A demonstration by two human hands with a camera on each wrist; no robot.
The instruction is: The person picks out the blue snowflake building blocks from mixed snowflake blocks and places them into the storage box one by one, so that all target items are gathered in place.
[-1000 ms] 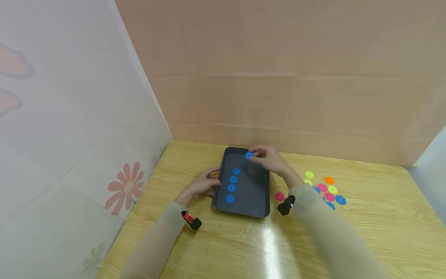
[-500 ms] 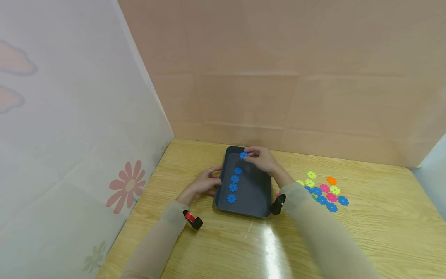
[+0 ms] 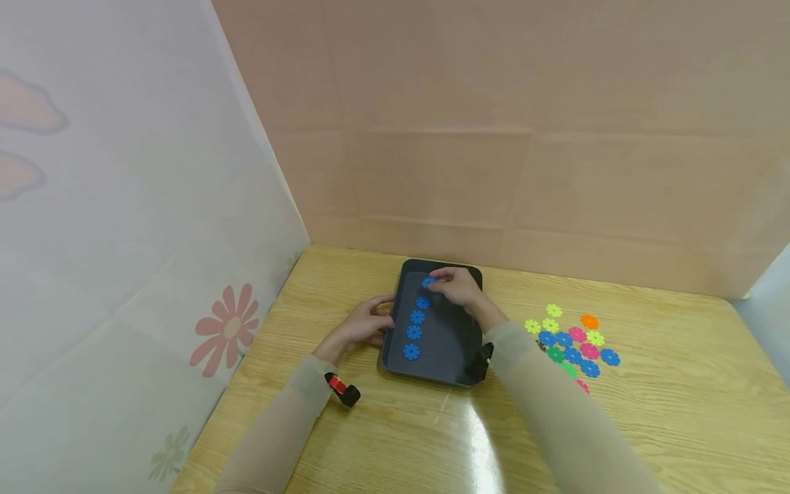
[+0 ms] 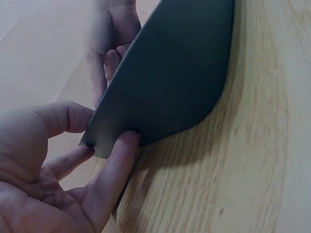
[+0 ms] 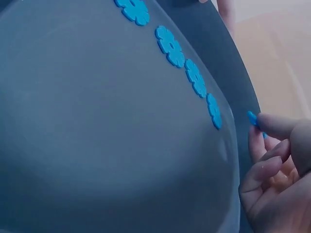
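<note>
My left hand [image 3: 363, 324] grips the left edge of a dark grey tray [image 3: 441, 357]. In the left wrist view its thumb is at the rim and its fingers [image 4: 114, 170] press the tray's outer side. Over the tray's far end, my right hand [image 3: 461, 288] pinches a blue snowflake disc [image 3: 427, 282] between thumb and fingers. That disc [image 5: 251, 118] appears tilted in the right wrist view, partly hidden by the fingertips. Several matching blue discs lie flat in a line along the tray's left side, the nearest blue disc [image 3: 411, 352] by the front corner.
Right of the tray, loose snowflake discs in several colours lie on the wooden table [image 3: 679, 384], among them an orange disc [image 3: 590, 322] and a green disc [image 3: 555, 354]. A covered wall [image 3: 432, 178] rises behind the table, and a flower-patterned wall [image 3: 154, 240] stands left.
My right hand, with the blue disc, has moved left and slightly nearer, toward the line of discs. The left hand keeps its grip on the tray. More loose discs show beside the right sleeve.
</note>
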